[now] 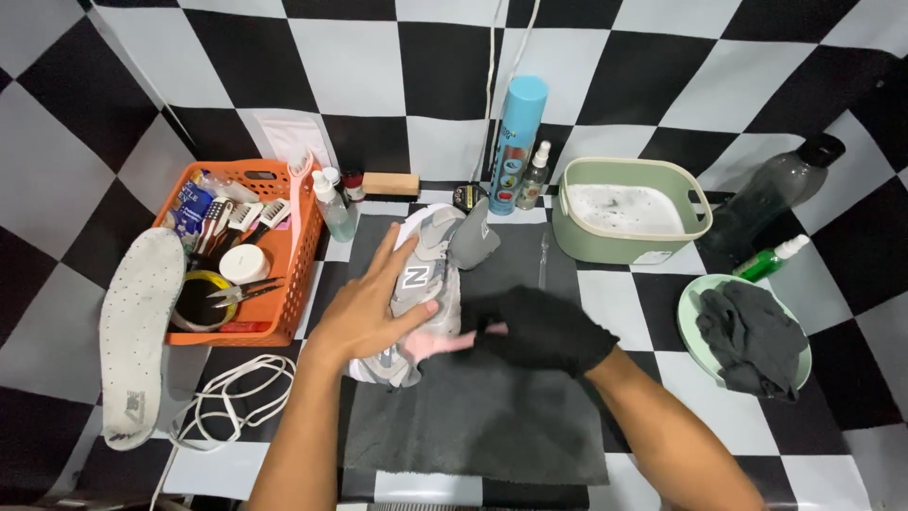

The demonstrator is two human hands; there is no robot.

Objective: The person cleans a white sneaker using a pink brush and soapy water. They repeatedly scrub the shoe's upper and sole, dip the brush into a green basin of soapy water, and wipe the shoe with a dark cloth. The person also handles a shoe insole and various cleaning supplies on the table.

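- The grey sneaker lies on a dark grey towel in the middle of the checkered desk, its tongue up toward the back wall.
- The left hand rests flat on the shoe's side, fingers spread wide, pinning it rather than gripping it.
- The right hand wears a black glove and presses at the shoe's heel end; it is blurred, so I cannot tell whether those fingers are curled round a cloth or just rubbing.
- It looks to me like the wiping stage of a shoe clean; any further rubbing would need the left hand to keep the shoe steady.
- Close on the left sits an orange basket of brushes and scissors, with a white insole and loose white laces beyond it.
- Behind are a blue spray can and a green tub of soapy water; to the right, a green plate carrying a dark rag.
- The freest room is the towel's near half, in front of the shoe.
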